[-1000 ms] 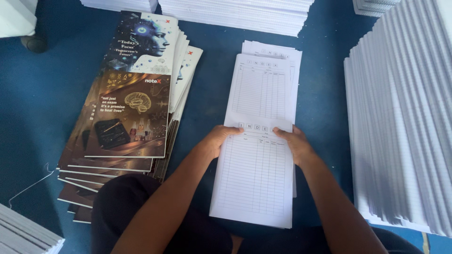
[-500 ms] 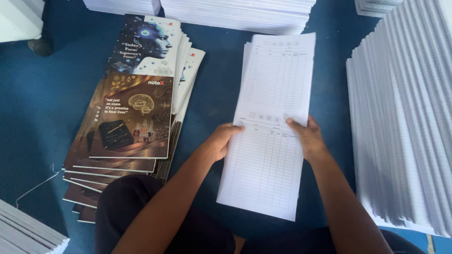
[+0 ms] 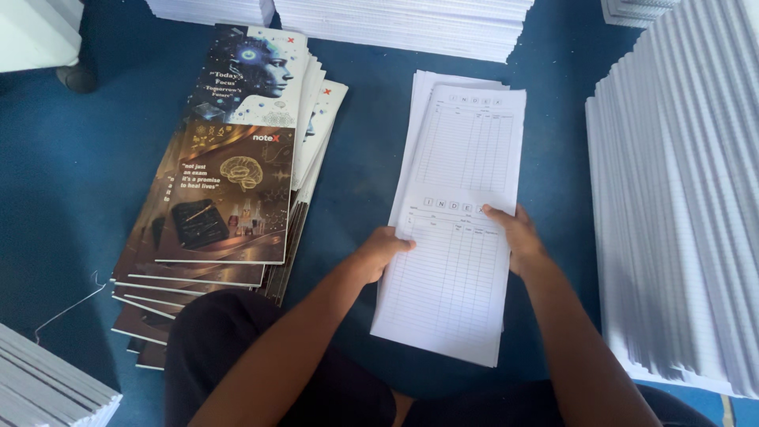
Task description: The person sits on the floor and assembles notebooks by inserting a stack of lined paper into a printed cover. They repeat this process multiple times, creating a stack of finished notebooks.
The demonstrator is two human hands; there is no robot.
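A long white stack of printed index sheets (image 3: 458, 198) with ruled tables lies lengthwise on the blue floor in front of me. My left hand (image 3: 383, 251) grips the stack's left edge near the middle, fingers curled onto the top sheet. My right hand (image 3: 514, 237) holds the right edge at about the same height, thumb on top. The top sheets sit slightly askew over those below, whose corners peek out at the far end.
A fanned pile of dark illustrated notebook covers (image 3: 229, 190) lies to the left. Tall stacks of ruled white paper (image 3: 680, 205) fill the right side, more white stacks (image 3: 403, 20) run along the far edge, and another stack (image 3: 47, 387) sits at bottom left. My dark-clad knee (image 3: 237, 356) is below.
The sheet stack has been tilted and shifted between my hands, then set straighter; its top end now lies squarer over the lower sheets. Both hands stay on its edges.
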